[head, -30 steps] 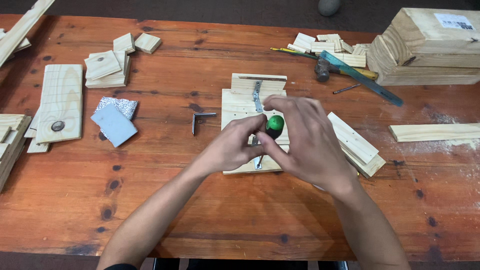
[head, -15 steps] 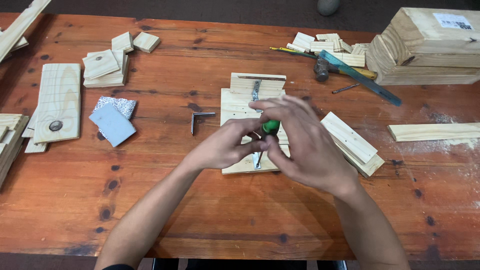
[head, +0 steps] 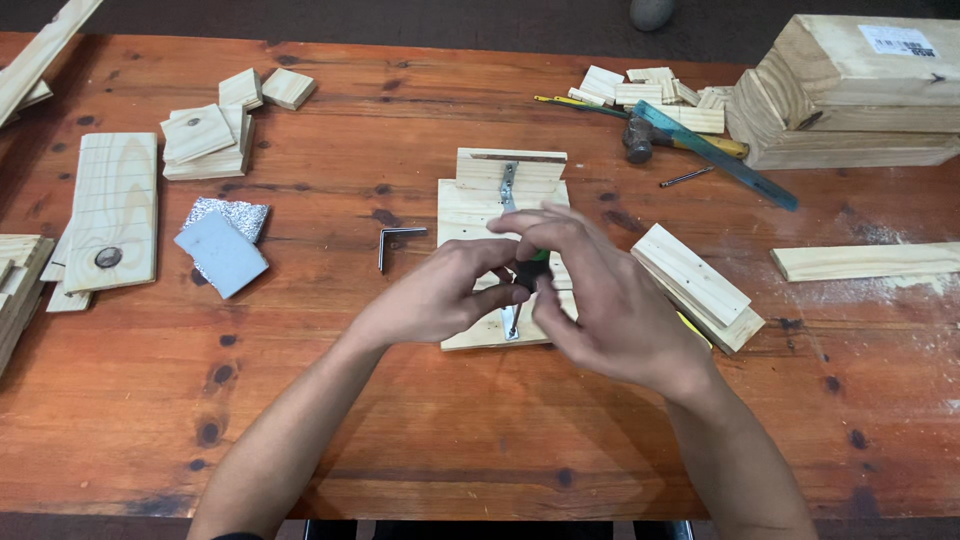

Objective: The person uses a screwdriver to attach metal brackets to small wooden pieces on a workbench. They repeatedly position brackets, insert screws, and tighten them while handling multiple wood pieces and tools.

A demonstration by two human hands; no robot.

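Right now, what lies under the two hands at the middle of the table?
A pale wooden board with a metal bracket along it; both hands grip a green-handled tool. Its tip is covered.

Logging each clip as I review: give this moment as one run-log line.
left hand: steadies screwdriver | right hand: grips green-handled screwdriver | under: wooden board assembly with metal strip | near: L-bracket

left hand (head: 435, 300): bare, no glove, ring or watch
right hand (head: 600, 300): bare, likewise unadorned
forearms: uncovered, no sleeves showing
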